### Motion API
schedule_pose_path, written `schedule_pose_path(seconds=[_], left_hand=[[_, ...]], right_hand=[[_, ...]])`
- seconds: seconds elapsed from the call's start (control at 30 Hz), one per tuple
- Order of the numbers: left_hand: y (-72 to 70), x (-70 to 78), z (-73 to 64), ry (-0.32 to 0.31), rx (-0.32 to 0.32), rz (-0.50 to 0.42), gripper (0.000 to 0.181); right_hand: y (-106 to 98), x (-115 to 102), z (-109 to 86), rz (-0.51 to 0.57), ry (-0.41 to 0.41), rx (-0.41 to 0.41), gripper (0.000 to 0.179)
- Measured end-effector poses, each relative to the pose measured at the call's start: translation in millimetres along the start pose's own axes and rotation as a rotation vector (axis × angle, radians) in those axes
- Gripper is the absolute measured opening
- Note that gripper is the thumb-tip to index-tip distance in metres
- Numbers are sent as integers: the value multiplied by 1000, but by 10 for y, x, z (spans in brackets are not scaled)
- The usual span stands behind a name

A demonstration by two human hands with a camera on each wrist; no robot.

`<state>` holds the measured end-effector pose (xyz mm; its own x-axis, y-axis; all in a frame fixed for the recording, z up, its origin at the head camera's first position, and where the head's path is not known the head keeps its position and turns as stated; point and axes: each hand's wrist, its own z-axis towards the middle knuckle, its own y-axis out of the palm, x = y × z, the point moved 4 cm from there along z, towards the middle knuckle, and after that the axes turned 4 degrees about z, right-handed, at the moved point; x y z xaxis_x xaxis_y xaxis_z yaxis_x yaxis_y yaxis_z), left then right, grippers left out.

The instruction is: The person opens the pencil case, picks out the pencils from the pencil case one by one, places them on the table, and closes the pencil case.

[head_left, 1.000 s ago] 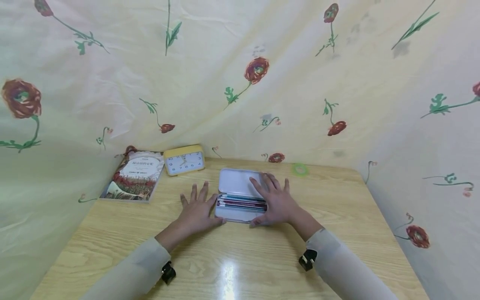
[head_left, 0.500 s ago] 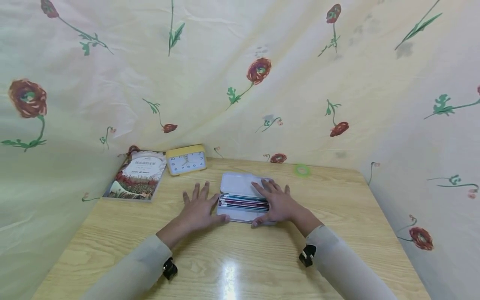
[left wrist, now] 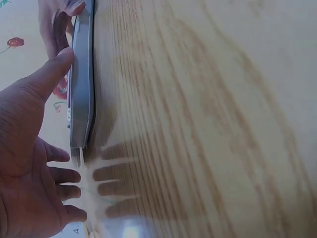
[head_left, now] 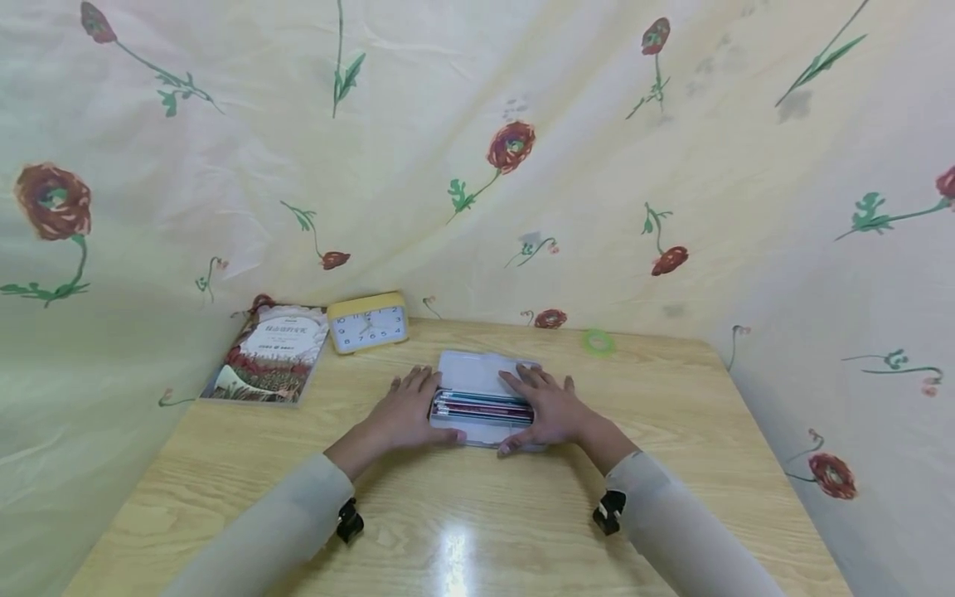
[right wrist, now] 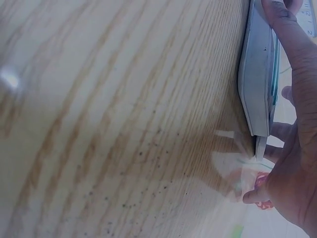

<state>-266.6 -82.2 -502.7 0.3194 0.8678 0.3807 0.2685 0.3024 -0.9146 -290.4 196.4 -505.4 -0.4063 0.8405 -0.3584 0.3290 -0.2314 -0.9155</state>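
Note:
In the head view an open white pencil case [head_left: 472,371], a flat hinged tin, lies mid-table with its lid folded back. Several pencils [head_left: 477,406] lie side by side in its tray, some with white eraser ends. At the case's left end is my left hand [head_left: 406,416], its thumb [left wrist: 62,62] on the near wall and its fingers extended past the corner. My right hand [head_left: 554,412] spans the right end, thumb at the near edge, fingers spread over the lid side and covering the pencils' right ends. Neither hand curls around the case.
A yellow alarm clock [head_left: 368,324] stands at the back left, beside a book [head_left: 272,355] with a floral cover. A green tape roll [head_left: 598,341] lies at the back right. Flower-print cloth [head_left: 418,166] hangs behind the wooden table [head_left: 656,390].
The case has shifted slightly towards me. My left hand has moved right, its spread fingers drawing together at the case's left end. My right hand has stayed on the right end.

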Motion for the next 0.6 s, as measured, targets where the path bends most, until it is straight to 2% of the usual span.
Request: schedule_pose_path(seconds=[0.3, 0.6], left_hand=[[39, -32, 17, -11, -23, -34, 132], [85, -76, 50, 7, -58, -43, 133]], right_hand=[[15, -2, -17, 2, -12, 24, 128], [21, -7, -10, 7, -15, 22, 126]])
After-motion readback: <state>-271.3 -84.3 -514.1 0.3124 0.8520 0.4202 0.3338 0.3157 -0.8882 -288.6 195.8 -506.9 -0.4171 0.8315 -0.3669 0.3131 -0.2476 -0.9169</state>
